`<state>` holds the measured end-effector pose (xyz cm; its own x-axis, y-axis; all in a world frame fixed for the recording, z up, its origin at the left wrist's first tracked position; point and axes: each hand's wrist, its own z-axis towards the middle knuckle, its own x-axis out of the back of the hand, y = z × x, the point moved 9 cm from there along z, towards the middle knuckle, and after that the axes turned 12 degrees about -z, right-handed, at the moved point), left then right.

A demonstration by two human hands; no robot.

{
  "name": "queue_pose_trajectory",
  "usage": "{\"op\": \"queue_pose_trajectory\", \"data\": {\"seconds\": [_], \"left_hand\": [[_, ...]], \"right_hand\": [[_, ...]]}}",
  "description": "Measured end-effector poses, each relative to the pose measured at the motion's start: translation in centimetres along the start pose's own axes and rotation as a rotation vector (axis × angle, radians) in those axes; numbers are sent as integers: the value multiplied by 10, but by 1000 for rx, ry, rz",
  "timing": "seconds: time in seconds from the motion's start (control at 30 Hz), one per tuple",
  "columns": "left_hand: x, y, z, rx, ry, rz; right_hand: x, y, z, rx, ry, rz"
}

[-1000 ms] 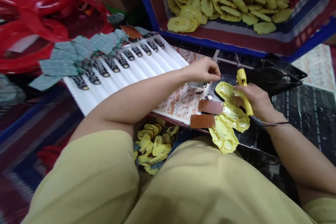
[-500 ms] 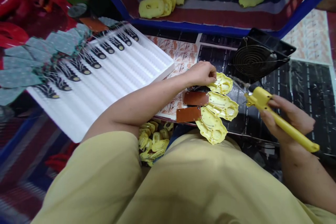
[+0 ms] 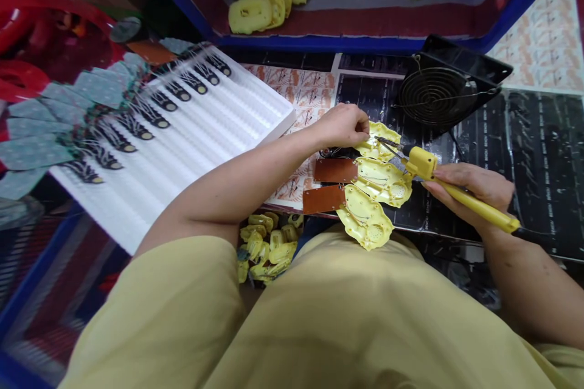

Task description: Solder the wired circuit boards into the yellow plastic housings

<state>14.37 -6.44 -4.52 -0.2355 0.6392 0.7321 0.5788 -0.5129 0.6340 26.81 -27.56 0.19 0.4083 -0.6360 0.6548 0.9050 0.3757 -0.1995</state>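
Note:
My right hand (image 3: 479, 188) is closed around the handle of a yellow soldering iron (image 3: 422, 163). Its dark tip reaches left over the farthest yellow plastic shell (image 3: 387, 132). At that shell's left edge is my left hand (image 3: 344, 126), fingers pinched; what lies between them is too small to make out. Nearer to me are a middle shell (image 3: 387, 185) and a front shell (image 3: 365, 219), both open side up with thin wires inside. A brown circuit board (image 3: 336, 171) adjoins the middle one, and another brown board (image 3: 323, 199) the front one.
Left stands a white foam tray (image 3: 219, 127) with a row of wired black parts and grey-green boards. A black fan (image 3: 431, 94) sits behind the iron. Beyond is a blue-rimmed crate (image 3: 319, 44) of yellow shells; more yellow parts (image 3: 264, 246) lie below the table edge.
My right hand has brought the soldering iron left, so its tip is now over the farthest shell. My left hand stays pinched at that shell. The view has shifted slightly.

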Motion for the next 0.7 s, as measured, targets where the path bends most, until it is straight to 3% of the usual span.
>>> {"op": "queue_pose_trajectory", "data": {"seconds": [0.1, 0.27, 0.43, 0.7], "left_hand": [[0, -1, 1, -24, 8, 10], [0, -2, 3, -52, 8, 0], [0, 0, 3, -66, 7, 28], [0, 2, 2, -49, -2, 73]], "right_hand": [[1, -4, 3, 66, -18, -3], [3, 1, 3, 36, 25, -44], [2, -4, 6, 91, -20, -8], [25, 9, -10, -85, 104, -59]]}}
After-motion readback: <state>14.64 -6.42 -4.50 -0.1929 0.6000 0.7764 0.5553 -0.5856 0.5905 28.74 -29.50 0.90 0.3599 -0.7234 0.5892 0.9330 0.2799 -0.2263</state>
